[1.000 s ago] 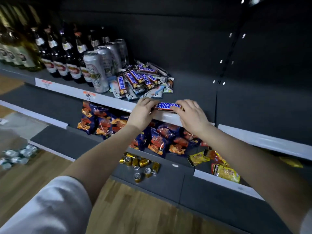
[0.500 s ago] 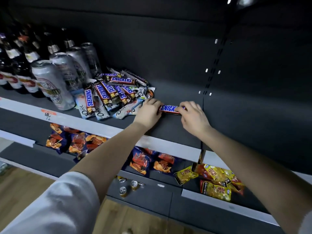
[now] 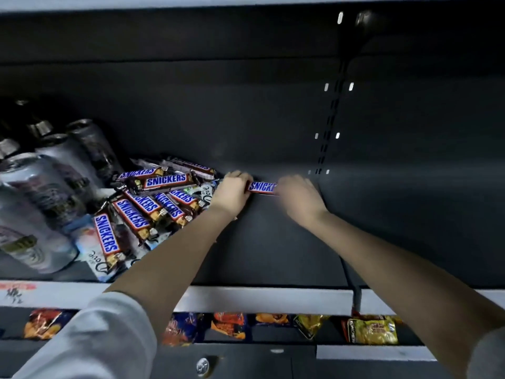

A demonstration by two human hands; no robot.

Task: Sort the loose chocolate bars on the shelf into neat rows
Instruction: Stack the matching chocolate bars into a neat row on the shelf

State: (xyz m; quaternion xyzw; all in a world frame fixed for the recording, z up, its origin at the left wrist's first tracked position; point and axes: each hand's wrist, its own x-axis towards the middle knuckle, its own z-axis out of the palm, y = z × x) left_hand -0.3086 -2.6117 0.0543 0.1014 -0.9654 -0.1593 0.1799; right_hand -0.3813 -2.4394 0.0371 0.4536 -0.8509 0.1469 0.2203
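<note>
Pinched at its ends by the fingers of the left hand [image 3: 232, 191] and right hand [image 3: 297, 196], the Snickers bar [image 3: 261, 187] should be laid square along the shelf [image 3: 273, 255]'s back edge.

Left sleeve [image 3: 90, 340] and right sleeve [image 3: 493, 351], both pale grey-white.
The left is soft, loose fabric in gentle folds, ending near the elbow; of the right only a corner shows. Left hand [image 3: 232, 191] and right hand [image 3: 299, 196] are bare, the right one blurred.
</note>
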